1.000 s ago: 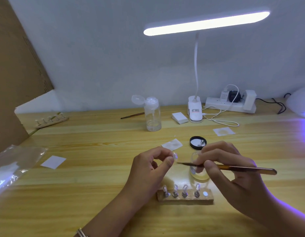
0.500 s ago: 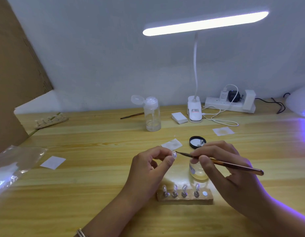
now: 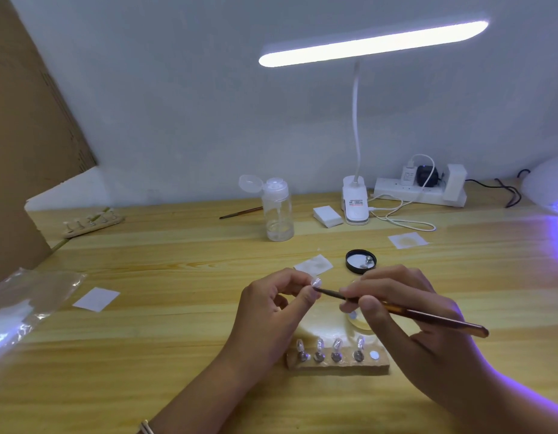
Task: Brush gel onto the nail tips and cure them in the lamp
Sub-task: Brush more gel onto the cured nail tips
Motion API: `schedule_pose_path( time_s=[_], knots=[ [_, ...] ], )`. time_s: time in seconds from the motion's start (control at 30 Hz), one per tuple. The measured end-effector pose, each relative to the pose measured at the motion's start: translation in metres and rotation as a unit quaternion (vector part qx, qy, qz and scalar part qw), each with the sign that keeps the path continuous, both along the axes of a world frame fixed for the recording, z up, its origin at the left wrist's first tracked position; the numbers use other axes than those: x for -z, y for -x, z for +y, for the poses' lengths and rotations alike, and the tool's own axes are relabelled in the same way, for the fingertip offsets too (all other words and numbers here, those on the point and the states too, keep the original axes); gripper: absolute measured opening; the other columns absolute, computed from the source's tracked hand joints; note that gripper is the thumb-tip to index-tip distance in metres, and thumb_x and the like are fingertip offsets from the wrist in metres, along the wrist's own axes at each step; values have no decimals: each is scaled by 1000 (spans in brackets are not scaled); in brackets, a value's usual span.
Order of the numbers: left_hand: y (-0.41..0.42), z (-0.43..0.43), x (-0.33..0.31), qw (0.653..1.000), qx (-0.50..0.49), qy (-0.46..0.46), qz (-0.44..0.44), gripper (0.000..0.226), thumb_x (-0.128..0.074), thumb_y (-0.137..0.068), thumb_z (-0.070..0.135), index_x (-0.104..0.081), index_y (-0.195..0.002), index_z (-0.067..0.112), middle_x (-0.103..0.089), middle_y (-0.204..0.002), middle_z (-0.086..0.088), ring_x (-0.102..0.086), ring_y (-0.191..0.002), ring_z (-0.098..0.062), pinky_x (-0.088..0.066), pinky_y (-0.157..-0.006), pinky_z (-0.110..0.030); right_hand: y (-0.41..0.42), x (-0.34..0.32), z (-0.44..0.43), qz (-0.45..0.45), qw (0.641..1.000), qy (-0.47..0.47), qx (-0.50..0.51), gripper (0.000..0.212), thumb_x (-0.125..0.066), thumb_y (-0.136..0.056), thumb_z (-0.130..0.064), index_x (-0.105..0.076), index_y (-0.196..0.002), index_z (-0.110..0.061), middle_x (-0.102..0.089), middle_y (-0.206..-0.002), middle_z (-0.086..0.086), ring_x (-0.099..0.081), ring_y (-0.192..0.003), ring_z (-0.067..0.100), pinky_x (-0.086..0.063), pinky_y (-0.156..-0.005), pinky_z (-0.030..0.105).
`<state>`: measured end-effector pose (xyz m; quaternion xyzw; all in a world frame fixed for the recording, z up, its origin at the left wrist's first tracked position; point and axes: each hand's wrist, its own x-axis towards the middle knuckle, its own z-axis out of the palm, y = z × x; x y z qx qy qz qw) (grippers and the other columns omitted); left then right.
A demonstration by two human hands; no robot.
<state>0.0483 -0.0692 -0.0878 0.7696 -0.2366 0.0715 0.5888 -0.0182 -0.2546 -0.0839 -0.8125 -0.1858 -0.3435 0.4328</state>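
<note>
Bristles of a thin brown brush (image 3: 428,317) touch one clear nail tip (image 3: 316,281), pinched in the grip of the left hand (image 3: 271,311) above the wooden tabletop (image 3: 177,339); the right hand (image 3: 428,343) clasps the handle. Just beneath, one small glass jar (image 3: 360,322) holds pale gel, four more tips (image 3: 336,344) stand on one wooden block (image 3: 337,368), and one clear plastic bottle (image 3: 279,214) behind holds a little liquid.

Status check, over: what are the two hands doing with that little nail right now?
Left hand pinches one nail tip. Right hand holds brush, bristles at it. Four more tips stand on the holder. Nothing in the way.
</note>
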Motion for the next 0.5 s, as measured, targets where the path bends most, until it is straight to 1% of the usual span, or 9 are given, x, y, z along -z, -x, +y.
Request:
schedule_pose_path(
  time_s=[0.1,0.17,0.23,0.33,0.43,0.5],
  knots=[
    [-1,-1,0,1000,-1,3,3,6,-67,-81,35,-72,-85,35,-75,-82,8,-68,-81,-10,-48,-68,-33,1,-2,-1,-21,1000,2,-2,19,-55,-96,-31,-74,-98,-30,-71,-97,-16,-63,-105,15,-44,-89,29],
    [-1,-1,1,1000,-2,8,8,6,-68,-81,34,-72,-85,35,-75,-81,7,-69,-80,-9,-47,-67,-27,1,-3,-2,-18,999,-9,29,19,-55,-95,-33,-74,-94,-31,-70,-96,-16,-63,-104,16,-43,-89,25],
    [-1,0,1,1000,0,11,11,6,-69,-81,33,-73,-83,31,-75,-81,7,-68,-80,-10,-46,-67,-25,0,-3,-3,1,998,-19,56,22,-54,-94,-38,-74,-91,-32,-70,-94,-16,-61,-105,18,-42,-89,21],
    [0,-1,2,1000,1,14,13,6,-69,-81,32,-74,-81,28,-75,-81,6,-68,-79,-12,-47,-67,-31,0,-3,0,18,999,-19,48,23,-54,-93,-39,-75,-89,-31,-70,-98,-17,-60,-109,17,-41,-91,18],
    [0,-1,1,1000,0,10,11,5,-68,-81,33,-73,-84,32,-75,-81,7,-68,-79,-12,-47,-69,-34,0,-3,2,6,1000,-20,17,20,-56,-94,-35,-75,-90,-31,-71,-98,-17,-62,-107,14,-43,-91,27],
    [1,-2,1,1000,-1,11,11,7,-69,-81,33,-74,-83,29,-74,-81,5,-67,-79,-14,-47,-69,-37,1,-4,4,5,999,-32,-7,19,-56,-95,-33,-74,-93,-33,-72,-98,-16,-63,-105,15,-44,-90,29]
  ],
)
